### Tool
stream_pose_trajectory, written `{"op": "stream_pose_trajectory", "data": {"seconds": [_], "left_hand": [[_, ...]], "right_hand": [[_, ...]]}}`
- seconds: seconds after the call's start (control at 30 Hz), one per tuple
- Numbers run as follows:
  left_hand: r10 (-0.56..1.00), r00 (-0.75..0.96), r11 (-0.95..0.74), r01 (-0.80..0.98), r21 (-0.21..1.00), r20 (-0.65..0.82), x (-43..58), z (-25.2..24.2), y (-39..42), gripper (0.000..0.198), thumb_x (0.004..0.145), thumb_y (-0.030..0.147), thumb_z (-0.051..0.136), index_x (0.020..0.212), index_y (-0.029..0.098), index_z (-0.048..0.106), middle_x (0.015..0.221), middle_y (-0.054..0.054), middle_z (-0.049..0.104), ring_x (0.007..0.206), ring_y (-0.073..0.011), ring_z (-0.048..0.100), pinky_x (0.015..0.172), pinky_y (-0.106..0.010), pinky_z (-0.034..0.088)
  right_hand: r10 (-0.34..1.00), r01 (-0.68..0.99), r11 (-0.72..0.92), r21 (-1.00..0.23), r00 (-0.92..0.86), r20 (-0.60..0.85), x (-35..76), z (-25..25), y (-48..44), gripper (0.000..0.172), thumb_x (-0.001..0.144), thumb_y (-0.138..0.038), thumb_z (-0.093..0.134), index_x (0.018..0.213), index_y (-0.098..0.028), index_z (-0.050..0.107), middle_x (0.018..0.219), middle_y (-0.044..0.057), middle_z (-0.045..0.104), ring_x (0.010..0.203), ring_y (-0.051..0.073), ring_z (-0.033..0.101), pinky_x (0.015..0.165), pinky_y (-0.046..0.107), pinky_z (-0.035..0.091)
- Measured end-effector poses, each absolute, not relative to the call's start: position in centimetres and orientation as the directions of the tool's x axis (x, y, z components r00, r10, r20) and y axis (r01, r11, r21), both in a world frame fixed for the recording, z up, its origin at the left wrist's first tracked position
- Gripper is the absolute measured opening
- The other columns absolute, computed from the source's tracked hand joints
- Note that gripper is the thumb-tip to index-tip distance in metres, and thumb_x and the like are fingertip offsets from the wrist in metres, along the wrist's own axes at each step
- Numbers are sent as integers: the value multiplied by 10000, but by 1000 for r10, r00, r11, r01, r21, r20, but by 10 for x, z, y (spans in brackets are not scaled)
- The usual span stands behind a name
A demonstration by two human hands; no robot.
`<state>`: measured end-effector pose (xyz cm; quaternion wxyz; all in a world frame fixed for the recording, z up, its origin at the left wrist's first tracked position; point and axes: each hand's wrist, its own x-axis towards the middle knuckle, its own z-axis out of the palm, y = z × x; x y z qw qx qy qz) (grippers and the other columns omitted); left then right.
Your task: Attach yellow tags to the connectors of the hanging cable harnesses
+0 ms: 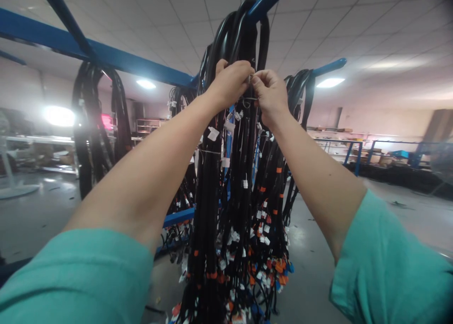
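Observation:
Both my hands are raised to the upper part of a black wire harness bundle [244, 140] that hangs over a blue rack arm [271, 0]. My left hand [231, 81] is closed, its fingertips pinched together in front of the bundle. Meeting it there, my right hand [272, 95] pinches a thin pale tie [251, 77] between thumb and forefinger; the left fingers hide part of it. Just below, a strand of pale tie [250, 98] crosses the bundle. Another thin tie [210, 151] wraps the harness lower on the left. White tags [213, 134] stick out from the cables.
More black harnesses hang at left [95, 121] and behind on the right [299, 90]. A blue beam [141, 62] runs across the upper left. Colored connectors [279, 267] dangle near the floor [307, 286]. Shelves [332, 130] stand at the back.

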<state>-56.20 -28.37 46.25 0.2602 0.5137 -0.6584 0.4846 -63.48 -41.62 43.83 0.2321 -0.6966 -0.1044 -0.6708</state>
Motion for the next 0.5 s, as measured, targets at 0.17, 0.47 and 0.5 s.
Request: {"op": "stream_pose_trajectory", "data": {"seconds": [0.17, 0.47, 0.5], "left_hand": [[-422, -333, 60, -938, -340, 843, -556, 465, -291, 410, 725, 330, 347, 1033, 475, 576, 1097, 46, 626, 1163, -255, 446, 938, -501, 232], [-436, -276, 373, -922, -108, 856, -546, 471, -307, 335, 632, 329, 455, 911, 426, 612, 989, 9, 617, 1250, -295, 323, 971, -504, 241], [-450, -260, 406, -912, -63, 855, -546, 471, -307, 332, 620, 328, 467, 904, 421, 611, 988, 6, 615, 1269, -293, 298, 966, -499, 255]], "right_hand": [[-170, 472, -864, -177, 57, 984, -633, 438, -415, 395, 773, -603, 529, 883, -223, 540, 899, 28, 586, 911, 176, 560, 660, 268, 502], [-193, 416, -892, -175, -1, 981, -634, 437, -408, 387, 788, -591, 514, 868, -214, 541, 884, 35, 587, 897, 180, 561, 696, 311, 504], [-186, 400, -901, -167, -8, 983, -635, 437, -406, 384, 793, -588, 509, 866, -213, 540, 889, 38, 588, 900, 182, 561, 698, 314, 502]]}}
